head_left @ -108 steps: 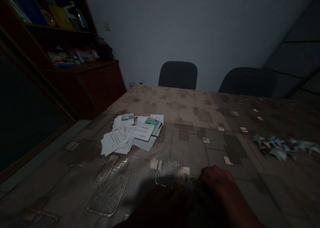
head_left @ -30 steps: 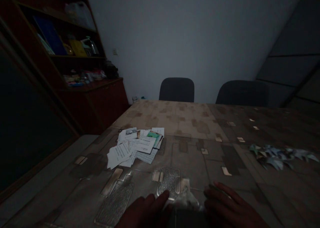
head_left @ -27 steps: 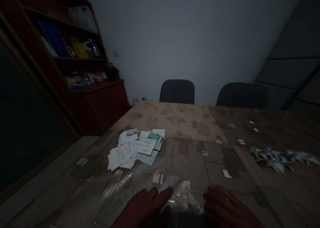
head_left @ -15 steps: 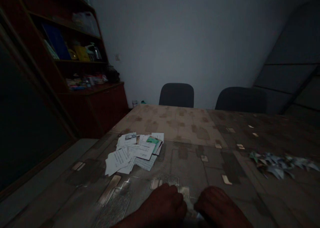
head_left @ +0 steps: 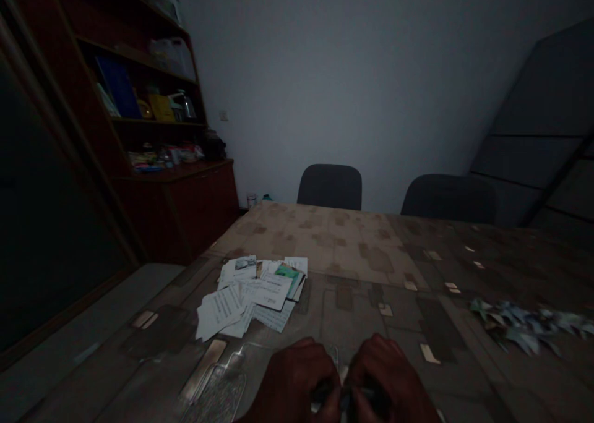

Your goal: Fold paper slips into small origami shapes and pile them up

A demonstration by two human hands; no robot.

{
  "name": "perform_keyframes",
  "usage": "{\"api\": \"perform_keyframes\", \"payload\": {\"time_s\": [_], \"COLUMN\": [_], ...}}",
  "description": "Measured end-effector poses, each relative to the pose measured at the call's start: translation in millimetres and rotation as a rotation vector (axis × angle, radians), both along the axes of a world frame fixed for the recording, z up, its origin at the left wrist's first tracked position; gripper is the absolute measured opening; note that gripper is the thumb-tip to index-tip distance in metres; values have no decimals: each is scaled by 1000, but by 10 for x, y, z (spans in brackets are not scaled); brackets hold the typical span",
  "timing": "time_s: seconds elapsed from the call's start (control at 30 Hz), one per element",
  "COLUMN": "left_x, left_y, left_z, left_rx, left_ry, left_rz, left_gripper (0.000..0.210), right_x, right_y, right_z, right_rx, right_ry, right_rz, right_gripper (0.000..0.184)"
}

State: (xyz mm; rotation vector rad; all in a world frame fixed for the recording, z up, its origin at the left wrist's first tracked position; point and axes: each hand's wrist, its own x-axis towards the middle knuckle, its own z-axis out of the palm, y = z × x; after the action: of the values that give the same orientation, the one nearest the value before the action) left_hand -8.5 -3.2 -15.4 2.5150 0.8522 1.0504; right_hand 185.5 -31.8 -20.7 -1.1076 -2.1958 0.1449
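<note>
My left hand and my right hand meet low in the middle of the view, over the near part of the table. Both are closed, with fingers curled and thumbs close together. Between them shows a bit of what looks like a small piece of paper, mostly hidden by the fingers and dim. Beyond my left hand lies a spread pile of printed paper sheets, one with a green patch. Off to the right of my right hand sits a cluster of folded paper pieces.
A patterned cloth covers the table. Two dark chairs stand at its far side, before a plain wall. At the left rises a reddish-brown shelf cabinet filled with assorted household items. Light is dim.
My hands have drawn together, and the thumbs have turned into view. The whole scene sits slightly lower as the head view tilted up. The paper pile and folded pieces stay put.
</note>
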Motion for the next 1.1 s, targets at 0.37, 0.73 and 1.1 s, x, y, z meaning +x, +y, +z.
{"api": "perform_keyframes", "payload": {"time_s": [0.37, 0.73, 1.1], "left_x": [-32, 3, 25], "left_y": [18, 3, 50], "left_z": [195, 149, 75], "left_rx": [-373, -478, -908], "left_ry": [22, -38, -174], "left_rz": [172, 152, 226], "left_gripper": [16, 13, 7], "right_x": [295, 40, 77], "right_y": [81, -41, -54], "right_z": [229, 200, 196], "right_rx": [-251, -341, -352], "right_ry": [89, 93, 238], "right_rz": [-342, -29, -80], "right_gripper": [17, 7, 9]}}
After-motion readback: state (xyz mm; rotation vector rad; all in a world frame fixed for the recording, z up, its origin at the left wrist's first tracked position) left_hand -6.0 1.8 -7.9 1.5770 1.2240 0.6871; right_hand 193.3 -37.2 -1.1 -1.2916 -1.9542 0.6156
